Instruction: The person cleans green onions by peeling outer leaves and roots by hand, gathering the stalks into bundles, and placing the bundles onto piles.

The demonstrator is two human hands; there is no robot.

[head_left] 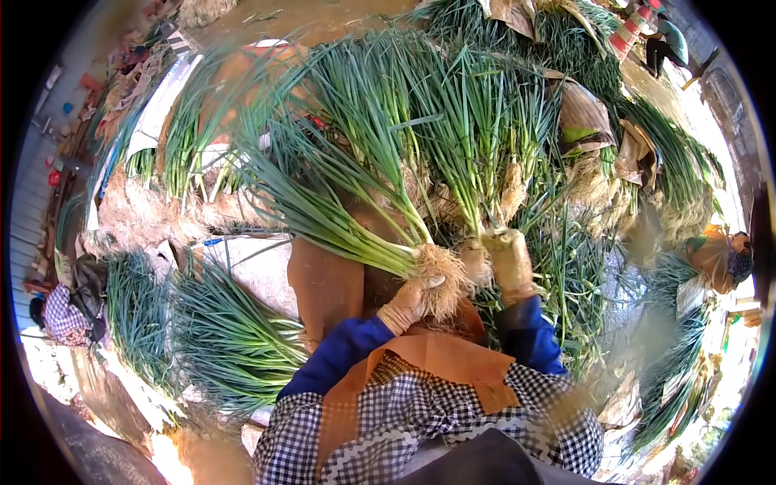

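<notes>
My left hand (410, 300), in a tan glove, is wrapped round the root end of a bunch of green onions (380, 252). Pale, tangled roots (440, 279) spill out beside its fingers, and the long leaves fan up and to the left. My right hand (509, 260), also gloved, is closed at the white base of a second green onion bunch (462, 182), whose leaves point away from me. Its fingertips are partly hidden among stalks and roots. Brown sheeting (327, 279) covers my lap below both bunches.
More green onions (230, 331) lie in a heap at the left, beside a pale sack (263, 267). Rows of bunches with roots (178, 202) stand beyond. Loose leaves (570, 275) litter the right side. Other people sit at the far left (66, 315) and far right (719, 257).
</notes>
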